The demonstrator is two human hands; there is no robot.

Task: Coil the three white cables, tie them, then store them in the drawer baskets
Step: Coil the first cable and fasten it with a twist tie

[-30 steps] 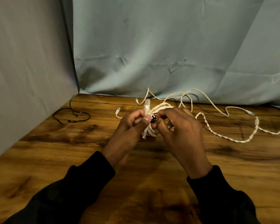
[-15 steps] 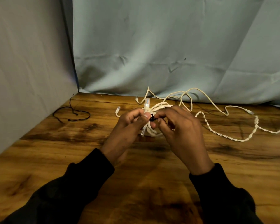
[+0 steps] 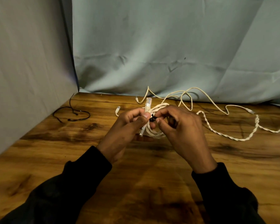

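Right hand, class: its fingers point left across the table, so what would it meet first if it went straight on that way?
The right hand would first meet the small black tie it pinches on the coiled white cable, then the left hand directly beyond. Depth is hard to judge.

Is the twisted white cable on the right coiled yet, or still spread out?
Spread out. The twisted white cable lies in loose loops across the wooden table, apart from both hands.

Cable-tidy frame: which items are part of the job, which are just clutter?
In the job:
coiled white cable, gripped by the left hand
black tie, pinched by the right hand
loose white cables
spare black ties

Just there:
wooden table
grey backdrop cloth
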